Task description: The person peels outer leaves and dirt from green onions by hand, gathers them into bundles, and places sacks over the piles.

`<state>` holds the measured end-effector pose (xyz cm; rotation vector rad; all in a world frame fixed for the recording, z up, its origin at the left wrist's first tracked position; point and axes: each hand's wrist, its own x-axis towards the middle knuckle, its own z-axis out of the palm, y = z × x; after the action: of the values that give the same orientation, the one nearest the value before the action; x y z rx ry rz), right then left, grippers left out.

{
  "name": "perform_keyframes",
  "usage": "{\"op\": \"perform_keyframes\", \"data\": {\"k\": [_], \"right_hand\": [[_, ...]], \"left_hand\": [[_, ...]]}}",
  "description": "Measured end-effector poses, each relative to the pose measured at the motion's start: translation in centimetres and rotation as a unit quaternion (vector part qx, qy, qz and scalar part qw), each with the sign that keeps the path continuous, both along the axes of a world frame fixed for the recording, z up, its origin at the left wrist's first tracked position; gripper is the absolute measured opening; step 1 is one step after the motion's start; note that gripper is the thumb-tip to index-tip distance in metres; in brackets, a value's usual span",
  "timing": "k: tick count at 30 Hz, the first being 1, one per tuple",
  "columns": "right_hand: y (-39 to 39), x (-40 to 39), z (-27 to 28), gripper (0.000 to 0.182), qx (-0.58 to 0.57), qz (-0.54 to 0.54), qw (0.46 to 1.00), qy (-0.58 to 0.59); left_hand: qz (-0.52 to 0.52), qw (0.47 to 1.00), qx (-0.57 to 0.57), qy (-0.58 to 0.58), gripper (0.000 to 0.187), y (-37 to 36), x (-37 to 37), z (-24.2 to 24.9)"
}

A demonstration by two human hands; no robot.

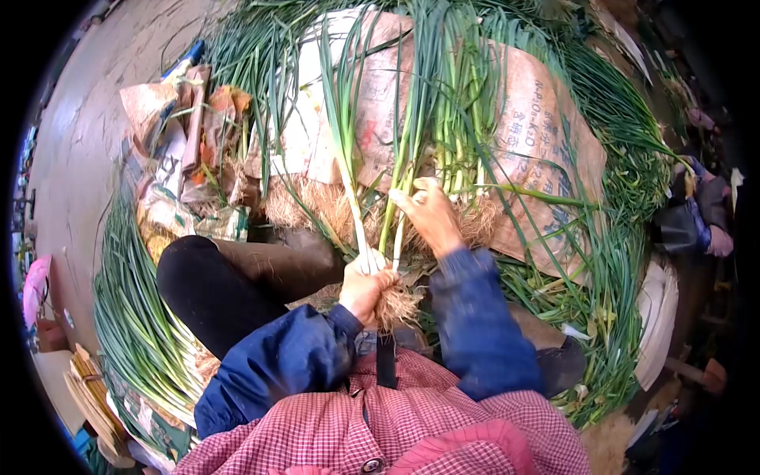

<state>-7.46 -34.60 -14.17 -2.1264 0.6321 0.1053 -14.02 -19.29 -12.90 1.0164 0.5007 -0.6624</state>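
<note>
My left hand [364,290] is closed around the white lower ends of a few green onions [346,158], just above their roots [397,307]. The held stalks fan apart upward, their long green leaves reaching toward the top. Bent fingers of my right hand [431,215] pinch at one of these stalks, higher up and right of my left hand; the exact grip is partly hidden. Past that hand, a pile of green onions [461,134] lies on a printed sack [542,150], with more roots [479,220] at its near edge.
Green onions [131,301] are heaped at my left, and loose leaves [609,317] lie at my right. Crumpled bags [190,150] sit at upper left beside bare ground [71,158]. My bent knee [194,277] is left of my hands.
</note>
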Motion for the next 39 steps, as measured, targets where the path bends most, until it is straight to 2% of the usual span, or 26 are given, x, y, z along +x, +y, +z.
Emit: {"op": "perform_keyframes", "data": {"k": [1, 3, 5, 6, 7, 8, 10, 11, 13, 15, 16, 17, 18, 20, 21, 23, 25, 27, 28, 29, 31, 33, 35, 37, 38, 39], "right_hand": [[-0.6, 1.6, -0.5, 0.043, -0.03, 0.042, 0.997, 0.054], [-0.1, 2.0, 2.7, 0.031, 0.015, 0.027, 0.989, 0.147], [-0.4, -0.2, 1.3, 0.018, 0.111, -0.029, 0.991, 0.063], [-0.7, -1.7, 0.3, 0.011, 0.227, -0.075, 0.97, -0.039], [-0.8, -2.8, -0.9, 0.016, 0.313, -0.096, 0.935, -0.137], [-1.8, -3.5, -1.8, 0.018, 0.297, -0.052, 0.941, -0.153], [-3.3, -3.6, -2.1, 0.026, 0.382, -0.051, 0.914, -0.131], [-3.4, -2.3, -0.8, 0.026, 0.54, -0.097, 0.834, -0.064], [-3.3, -0.1, -1.2, 0.025, 0.557, -0.103, 0.823, -0.049], [-2.0, 2.5, 0.8, 0.013, 0.494, -0.158, 0.855, -0.03], [-1.0, 2.1, 1.1, 0.015, 0.468, -0.195, 0.861, -0.034], [-0.2, 1.5, 2.3, 0.018, 0.438, -0.231, 0.868, -0.045], [0.1, 0.4, -0.6, 0.018, 0.432, -0.205, 0.869, -0.127], [1.5, -4.0, -0.9, 0.016, 0.552, -0.206, 0.787, -0.182], [2.0, -6.8, 2.4, 0.015, 0.667, -0.233, 0.691, -0.153], [0.1, -12.7, 3.2, 0.014, 0.783, -0.179, 0.571, -0.17], [-2.4, -14.6, 4.1, 0.018, 0.76, -0.27, 0.51, -0.3], [-7.1, -14.3, 3.2, 0.03, 0.786, -0.156, 0.521, -0.293], [-8.3, -12.7, 3.2, 0.038, 0.759, -0.114, 0.594, -0.243], [-7.8, -10.4, 3.0, 0.041, 0.776, -0.064, 0.599, -0.184], [-5.7, -5.0, 0.8, 0.045, 0.744, -0.005, 0.664, -0.074], [-4.8, -1.3, -11.5, 0.036, 0.612, -0.029, 0.784, -0.103], [-1.6, -0.4, -1.8, 0.029, 0.663, -0.147, 0.734, -0.013], [-0.2, -2.7, -2.6, 0.026, 0.773, -0.243, 0.586, -0.021], [-0.3, -4.9, -4.0, 0.029, 0.806, -0.198, 0.558, -0.006], [0.1, -7.3, -4.1, 0.034, 0.786, -0.162, 0.596, -0.041]], "left_hand": [[0.001, 0.998, 0.017, -0.061, 0.019, 0.0, -0.5, -0.2], [-0.019, 0.995, 0.053, -0.077, 0.022, 0.2, -0.3, 0.7], [0.027, 0.997, 0.033, -0.067, 0.023, 0.2, -0.6, 1.3], [0.028, 0.999, 0.002, -0.042, 0.018, 0.2, -0.9, 1.5], [0.025, 0.999, 0.002, -0.037, 0.018, 0.3, -1.0, 1.6], [0.017, 1.0, -0.023, 0.004, 0.016, 0.2, -1.0, 1.6], [-0.007, 0.992, -0.113, 0.064, 0.013, 0.7, -1.4, 0.6], [-0.013, 0.992, -0.113, 0.06, 0.013, 0.5, -1.5, 1.1], [-0.019, 0.994, -0.098, 0.039, 0.019, 0.2, -1.8, 2.1], [-0.009, 0.996, -0.087, 0.019, 0.023, 0.5, -2.3, 1.2], [-0.007, 0.996, -0.084, 0.015, 0.022, 0.7, -2.2, 1.5], [-0.008, 0.996, -0.084, 0.007, 0.021, 0.7, -1.9, 1.7], [0.034, 0.996, -0.085, 0.023, 0.019, 0.3, -1.7, 1.7], [0.036, 0.987, -0.153, 0.014, 0.024, 1.2, -0.9, 1.2], [0.047, 0.985, -0.163, 0.01, 0.024, 1.3, -0.4, 0.6], [0.082, 0.991, -0.105, 0.02, 0.025, 1.1, 0.0, 0.5], [0.041, 0.993, -0.112, 0.021, 0.025, 1.6, 0.2, 0.6], [0.06, 0.985, -0.155, 0.053, 0.023, 1.9, 0.4, 0.3], [0.041, 0.985, -0.148, 0.074, 0.023, 1.8, 0.5, 1.1], [0.023, 0.985, -0.138, 0.096, 0.023, 1.7, 0.4, 1.7], [-0.034, 0.972, -0.205, 0.108, 0.023, 1.7, -0.2, 1.5], [-0.036, 0.973, -0.178, 0.139, 0.024, 1.6, -1.0, 2.4], [-0.017, 0.933, -0.305, 0.191, 0.025, 2.4, -1.0, 0.7], [0.0, 0.915, -0.352, 0.199, 0.024, 2.3, -0.8, 0.7], [0.013, 0.895, -0.392, 0.214, 0.023, 2.5, -1.2, 0.5], [0.003, 0.902, -0.38, 0.204, 0.02, 2.6, -1.3, -1.0]]}}
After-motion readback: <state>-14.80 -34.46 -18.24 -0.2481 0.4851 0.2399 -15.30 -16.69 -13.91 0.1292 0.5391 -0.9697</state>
